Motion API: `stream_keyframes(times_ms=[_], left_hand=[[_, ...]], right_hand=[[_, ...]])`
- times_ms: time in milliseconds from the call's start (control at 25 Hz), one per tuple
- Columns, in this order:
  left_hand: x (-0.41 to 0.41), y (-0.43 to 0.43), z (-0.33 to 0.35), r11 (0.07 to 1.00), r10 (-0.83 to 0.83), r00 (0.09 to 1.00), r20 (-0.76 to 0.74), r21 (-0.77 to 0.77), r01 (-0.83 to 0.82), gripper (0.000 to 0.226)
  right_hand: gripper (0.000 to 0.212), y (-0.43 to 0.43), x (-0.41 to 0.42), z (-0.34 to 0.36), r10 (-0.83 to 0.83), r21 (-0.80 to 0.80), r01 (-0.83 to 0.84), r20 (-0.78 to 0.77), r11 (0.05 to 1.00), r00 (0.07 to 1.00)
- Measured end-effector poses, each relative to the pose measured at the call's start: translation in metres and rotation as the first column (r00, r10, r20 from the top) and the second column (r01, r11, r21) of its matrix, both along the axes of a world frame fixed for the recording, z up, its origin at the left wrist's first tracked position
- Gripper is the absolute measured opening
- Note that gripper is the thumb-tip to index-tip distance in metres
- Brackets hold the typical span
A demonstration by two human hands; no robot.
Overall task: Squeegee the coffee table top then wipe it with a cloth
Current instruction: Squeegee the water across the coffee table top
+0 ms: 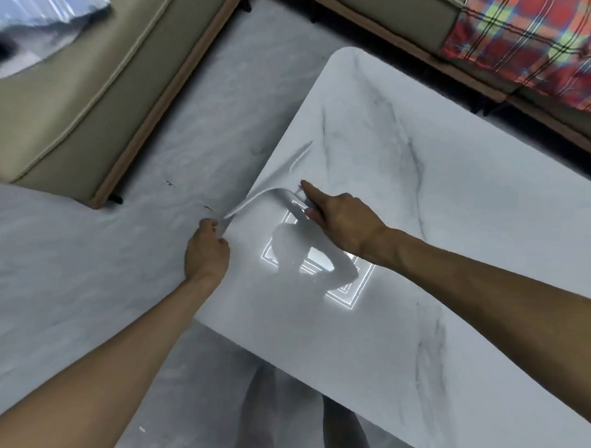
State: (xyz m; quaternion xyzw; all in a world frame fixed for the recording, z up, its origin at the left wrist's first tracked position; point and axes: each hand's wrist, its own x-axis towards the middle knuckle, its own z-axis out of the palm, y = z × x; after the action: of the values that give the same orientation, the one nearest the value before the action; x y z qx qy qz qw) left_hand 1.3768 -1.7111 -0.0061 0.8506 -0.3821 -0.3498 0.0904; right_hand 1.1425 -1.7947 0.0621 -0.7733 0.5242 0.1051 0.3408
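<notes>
Progress looks partial: our right hand grips the pale, blurred squeegee on the coffee table near its edge, forefinger extended. Our left hand curls at that edge; whether it holds anything we cannot tell. We judge the wiping not yet begun.

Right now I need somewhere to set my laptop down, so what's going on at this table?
A person is squeegeeing the marble-look coffee table top. Their right hand grips a white squeegee, index finger stretched forward, with the blade reaching the table's edge. The left hand is curled at that edge, by the blade's end; whether it holds anything is unclear. No cloth is in view, so the wipe looks not yet started.
</notes>
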Motion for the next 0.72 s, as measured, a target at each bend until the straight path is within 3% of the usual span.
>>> stream_keyframes(times_ms=[160,320,400,560,720], left_hand=[[0.006,0.043,-0.009,0.989,0.011,0.998,-0.067,0.150,-0.001,0.058],[0.000,0.077,-0.010,0.973,0.015,0.995,-0.101,0.232,0.009,0.056],[0.002,0.093,-0.003,0.979,0.070,0.994,-0.088,0.199,-0.051,0.050],[0.015,0.119,0.017,0.960,0.279,0.960,0.022,-0.031,-0.278,0.018],[0.037,0.138,0.019,0.939,0.343,0.927,0.149,-0.024,-0.344,0.022]], right_hand=[[0.051,0.020,0.024,-0.025,0.316,-0.025,-0.320,-0.113,0.947,0.942],[0.052,0.046,-0.047,-0.017,0.327,0.003,-0.336,-0.234,0.942,0.916],[0.051,0.050,-0.080,0.000,0.336,0.039,-0.339,-0.275,0.940,0.901],[0.054,0.064,-0.050,0.005,0.507,-0.033,-0.514,-0.124,0.857,0.853],[0.051,0.108,0.069,-0.031,0.703,-0.020,-0.703,-0.029,0.710,0.711]])
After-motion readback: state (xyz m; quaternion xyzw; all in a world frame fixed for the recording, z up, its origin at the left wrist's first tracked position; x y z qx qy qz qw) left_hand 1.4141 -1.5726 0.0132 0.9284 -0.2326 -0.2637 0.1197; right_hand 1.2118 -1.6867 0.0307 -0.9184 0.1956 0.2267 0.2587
